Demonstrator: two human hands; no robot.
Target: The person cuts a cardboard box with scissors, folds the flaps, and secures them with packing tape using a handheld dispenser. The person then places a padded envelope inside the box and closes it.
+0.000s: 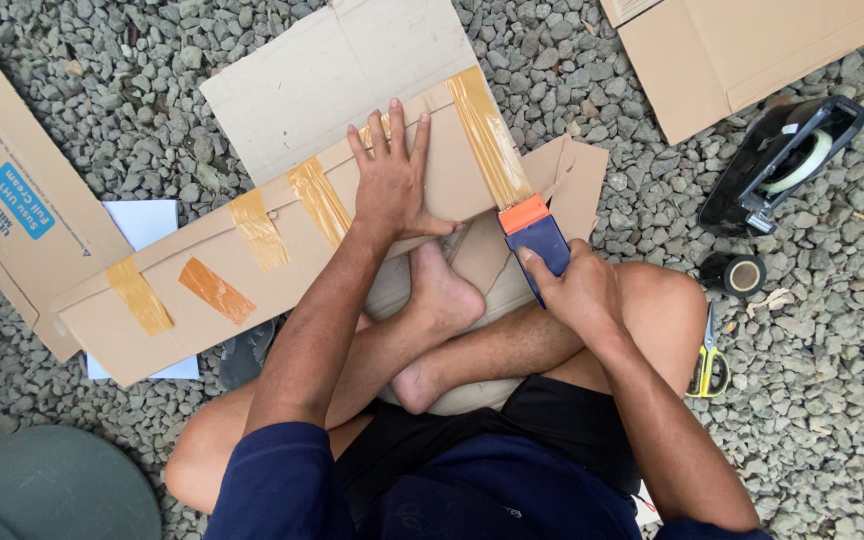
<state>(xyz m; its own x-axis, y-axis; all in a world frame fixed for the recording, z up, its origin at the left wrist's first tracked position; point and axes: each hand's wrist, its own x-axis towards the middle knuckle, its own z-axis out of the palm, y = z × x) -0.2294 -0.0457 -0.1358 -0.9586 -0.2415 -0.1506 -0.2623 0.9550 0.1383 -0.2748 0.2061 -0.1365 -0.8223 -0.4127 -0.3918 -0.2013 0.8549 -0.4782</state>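
Dark blue sleeves and crossed bare legs fill the near edge of the head view, since the person is sitting right on the gravel ground [832, 300] with the work laid over their feet.

Left hand [390, 180] is spread wide and flat, fingers fanned, pressing down on the long cardboard strip [282, 262] where it overlaps the bigger cardboard sheet [337, 75] on the far side. Right hand [582, 290] is wrapped around a blue tape dispenser [537, 240] with an orange front edge, sitting at the near end of a fresh tan tape strip [487, 135] that crosses the seam. Four more tape pieces are spaced along the strip toward the left.

My take on doing this bit well: keep that flat palm close to the seam so the two boards don't creep apart, pull the dispenser low and straight along the line, and rub the tape down before cutting so it doesn't wrinkle or lift at the edge.

Around it: a white paper sheet [147, 225] peeks out under the strip on the left, beside a flattened box [22, 200] with a blue label. More cardboard lies far right. On the right sit a big black tape dispenser [782, 160], a dark tape roll [734, 273] and yellow-handled scissors [709, 365]. A grey rounded lid-like thing [47, 485] sits near left.
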